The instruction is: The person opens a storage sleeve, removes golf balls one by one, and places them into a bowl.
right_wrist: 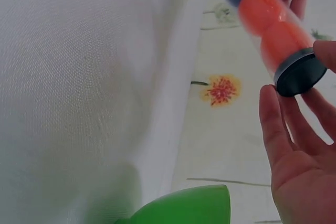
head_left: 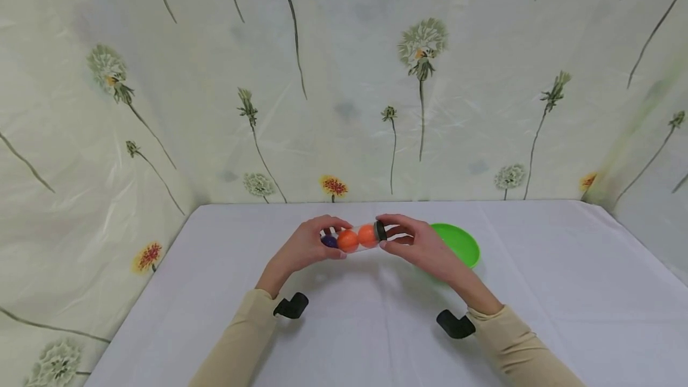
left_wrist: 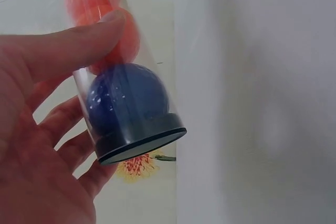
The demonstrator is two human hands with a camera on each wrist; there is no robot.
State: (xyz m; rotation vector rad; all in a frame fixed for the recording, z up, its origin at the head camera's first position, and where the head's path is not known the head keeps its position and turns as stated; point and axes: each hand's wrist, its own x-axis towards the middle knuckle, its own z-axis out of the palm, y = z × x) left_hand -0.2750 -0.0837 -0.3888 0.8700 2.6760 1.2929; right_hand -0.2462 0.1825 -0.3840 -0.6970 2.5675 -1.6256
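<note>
A clear tube (left_wrist: 142,43) with a dark cap at each end is held above the table between both hands. Inside it lie a dark blue ball (left_wrist: 128,98) and two orange balls (head_left: 347,240), (head_left: 368,236) in a row. My left hand (head_left: 305,245) grips the tube around its blue-ball end, thumb across the clear wall. At the other end, my right hand (head_left: 421,245) pinches the black cap (right_wrist: 300,72) between thumb and fingertips. In the right wrist view that cap sits on the tube's end, beside an orange ball.
A green bowl (head_left: 457,243) stands on the white-covered table (head_left: 344,339), behind and right of my right hand. Black wrist mounts (head_left: 292,306) stick out from both sleeves. A curtain with printed dandelions (head_left: 344,76) hangs behind and at the sides of the table.
</note>
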